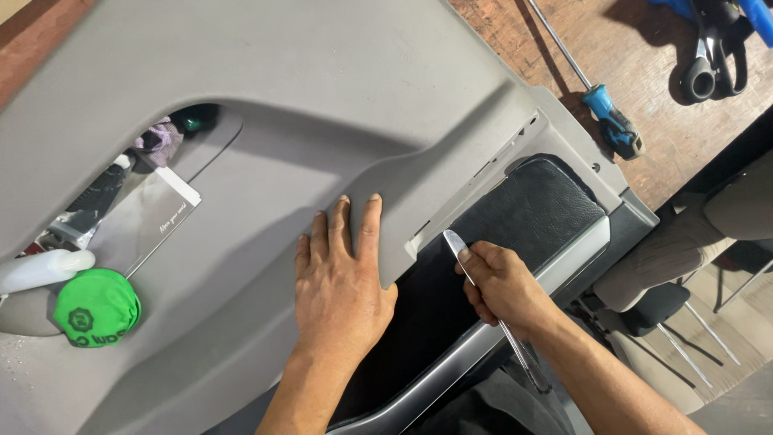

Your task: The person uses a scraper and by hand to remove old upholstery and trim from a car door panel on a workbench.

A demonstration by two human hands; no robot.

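left hand flat, fingers spread, pressing grey door panel to steady it | right hand closed round metal pry tool, tip at panel's lower edge beside black armrest pad | blue-handled screwdriver lies beyond panel's corner

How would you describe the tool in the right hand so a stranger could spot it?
Start at the big grey door panel and go to its black padded armrest. The right hand there grips a thin flat metal pry tool, bare silver, unlike the blue-handled screwdriver on the wooden bench.

Screwdriver, scissors perhaps crowd bench.
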